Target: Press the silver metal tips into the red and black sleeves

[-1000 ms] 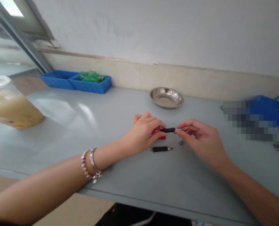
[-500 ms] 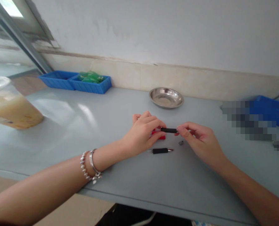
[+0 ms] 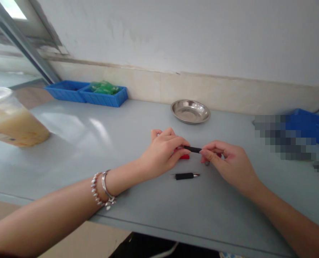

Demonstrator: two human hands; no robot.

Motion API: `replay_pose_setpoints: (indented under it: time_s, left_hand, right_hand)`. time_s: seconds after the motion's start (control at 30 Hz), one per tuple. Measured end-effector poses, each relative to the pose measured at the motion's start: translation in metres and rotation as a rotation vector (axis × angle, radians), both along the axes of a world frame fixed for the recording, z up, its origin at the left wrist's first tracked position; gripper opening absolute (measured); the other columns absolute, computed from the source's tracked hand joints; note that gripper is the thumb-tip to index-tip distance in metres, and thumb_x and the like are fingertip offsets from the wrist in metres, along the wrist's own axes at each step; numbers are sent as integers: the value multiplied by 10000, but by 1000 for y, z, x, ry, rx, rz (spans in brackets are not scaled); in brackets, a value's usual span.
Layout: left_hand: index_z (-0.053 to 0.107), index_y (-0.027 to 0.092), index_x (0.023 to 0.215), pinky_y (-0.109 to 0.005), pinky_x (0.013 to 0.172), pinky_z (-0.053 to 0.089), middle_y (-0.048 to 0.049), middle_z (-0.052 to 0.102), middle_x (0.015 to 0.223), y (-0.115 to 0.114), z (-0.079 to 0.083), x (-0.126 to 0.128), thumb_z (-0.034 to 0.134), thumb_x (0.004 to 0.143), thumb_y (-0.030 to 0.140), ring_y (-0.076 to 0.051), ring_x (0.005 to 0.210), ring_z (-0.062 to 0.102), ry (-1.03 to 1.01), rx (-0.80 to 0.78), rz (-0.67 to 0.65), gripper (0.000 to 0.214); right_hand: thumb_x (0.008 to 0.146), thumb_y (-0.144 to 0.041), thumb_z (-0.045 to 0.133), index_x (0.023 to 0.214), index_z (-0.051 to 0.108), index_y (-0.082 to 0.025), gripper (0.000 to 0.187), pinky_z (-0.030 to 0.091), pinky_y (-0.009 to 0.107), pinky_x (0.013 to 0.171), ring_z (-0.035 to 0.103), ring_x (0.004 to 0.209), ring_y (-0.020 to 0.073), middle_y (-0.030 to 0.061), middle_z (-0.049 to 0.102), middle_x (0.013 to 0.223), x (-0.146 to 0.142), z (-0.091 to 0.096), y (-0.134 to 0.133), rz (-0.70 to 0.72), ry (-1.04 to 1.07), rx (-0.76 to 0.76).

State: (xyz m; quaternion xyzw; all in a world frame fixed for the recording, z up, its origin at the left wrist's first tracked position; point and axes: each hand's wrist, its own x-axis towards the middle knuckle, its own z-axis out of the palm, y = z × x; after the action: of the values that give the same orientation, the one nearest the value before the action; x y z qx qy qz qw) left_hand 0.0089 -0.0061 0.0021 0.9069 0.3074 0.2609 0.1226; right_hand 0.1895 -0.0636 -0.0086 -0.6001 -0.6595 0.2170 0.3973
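Observation:
My left hand (image 3: 163, 150) is closed around a red pen body and pinches the back end of a black pen grip (image 3: 193, 149). My right hand (image 3: 225, 163) pinches the front end of that same black grip, fingers curled. A bit of the red part (image 3: 184, 156) shows under my left fingers. On the table just in front of my hands lies a second black pen grip with a metal tip (image 3: 186, 176). A small grey piece (image 3: 207, 163) sits on the table by my right thumb, partly hidden.
A round steel dish (image 3: 190, 111) stands behind my hands near the wall. Two blue bins (image 3: 86, 94), one with green parts, sit at the far left. A plastic cup with a beige drink (image 3: 11, 122) is at the left edge. Another blue bin (image 3: 312, 125) stands at the right.
My right fingers have closed over the metal tip of the held grip, which no longer shows. The hands barely shifted; the loose grip appears slightly lower in view.

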Motion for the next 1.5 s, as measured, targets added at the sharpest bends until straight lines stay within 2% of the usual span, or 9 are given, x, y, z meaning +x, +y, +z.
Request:
replay_pose_setpoints:
  time_s: [0.1,0.3,0.47,0.57,0.67,0.9,1.03,1.23,1.5]
  left_hand:
    - [621,182,869,-312,722,228,6,612,738,0,-1,0,521,835,244,-146,792,492,1,2,-9,123]
    - [621,175,882,-313,714,225,4,609,737,0,-2,-1,491,856,261,-144,773,496,-5,27,-13,159]
    - [612,186,883,-313,718,223,18,626,748,0,-3,-1,479,863,280,-141,778,494,-13,24,-14,164]
    - [608,188,894,-316,726,224,14,635,777,0,-4,-1,471,866,284,-143,786,493,-11,30,-18,169]
    - [606,193,893,-316,726,224,14,634,773,0,-4,-1,470,865,281,-145,787,492,-11,31,-14,165]
    - [598,188,889,-312,711,225,11,617,754,0,-3,-1,475,858,265,-144,774,494,-23,36,-16,149]
    - [598,188,880,-311,707,225,12,616,749,0,-3,-1,474,858,267,-141,765,494,-42,41,-12,148]
    - [596,186,878,-312,708,225,16,612,741,0,-4,-1,475,858,265,-139,761,491,-46,47,-17,146]
    - [595,186,892,-314,710,226,9,604,738,-1,-2,-1,454,866,268,-145,766,488,-27,36,-12,165]
  right_hand:
    - [738,-245,606,733,581,-187,63,351,224,490,530,540,108,-17,621,611,0,-3,1,-22,40,33]
    - [703,-295,648,811,551,-188,181,373,235,535,540,591,116,-19,595,651,1,-7,3,-22,68,99]
    - [798,-377,528,792,580,-186,198,348,233,500,536,572,113,-6,630,667,1,-4,2,-9,54,19]
    - [821,-358,495,722,598,-184,225,337,233,481,531,551,111,-5,635,641,1,-2,1,0,24,18]
    - [789,-309,549,729,602,-184,148,345,232,481,529,522,109,-12,640,618,0,-1,0,-16,34,46]
    - [710,-238,638,757,587,-190,84,388,253,582,540,611,125,-9,606,664,0,-6,1,-36,56,161]
    - [718,-316,632,829,555,-195,181,404,262,586,565,666,144,7,614,728,1,-8,2,-12,137,108]
    - [748,-284,593,787,547,-187,114,408,245,560,577,605,130,-4,640,649,-1,-5,0,-1,186,38]
    - [718,-225,622,761,583,-190,67,403,262,589,525,620,125,-4,591,681,1,-6,1,-26,108,176]
